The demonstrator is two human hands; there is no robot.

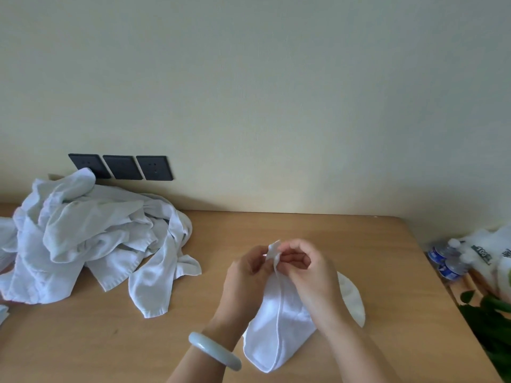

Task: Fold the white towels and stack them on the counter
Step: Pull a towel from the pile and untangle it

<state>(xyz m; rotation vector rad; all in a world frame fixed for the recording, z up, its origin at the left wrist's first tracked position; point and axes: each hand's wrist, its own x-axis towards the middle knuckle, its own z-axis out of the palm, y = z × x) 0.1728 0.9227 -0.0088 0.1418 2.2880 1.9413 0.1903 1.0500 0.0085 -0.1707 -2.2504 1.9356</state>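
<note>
You hold one towel [276, 335] over the counter [359, 244] and wear one bracelet [214, 351]. Counter's left: one pile [83, 239], towels uncountable. Behind: three sockets [123, 167]. Right: two bottles [452, 268].

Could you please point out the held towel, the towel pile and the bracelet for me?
Held towel [265, 341]: head view, on its hanging lower body.
Towel pile [83, 239]: head view, on the heap's middle.
Bracelet [214, 351]: head view, on the band's upper face.

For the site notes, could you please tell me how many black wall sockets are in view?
3, in a row low on the wall: the left socket, its corner behind the towel heap; the middle socket; the right socket. Others could be hidden behind the heap.
</note>
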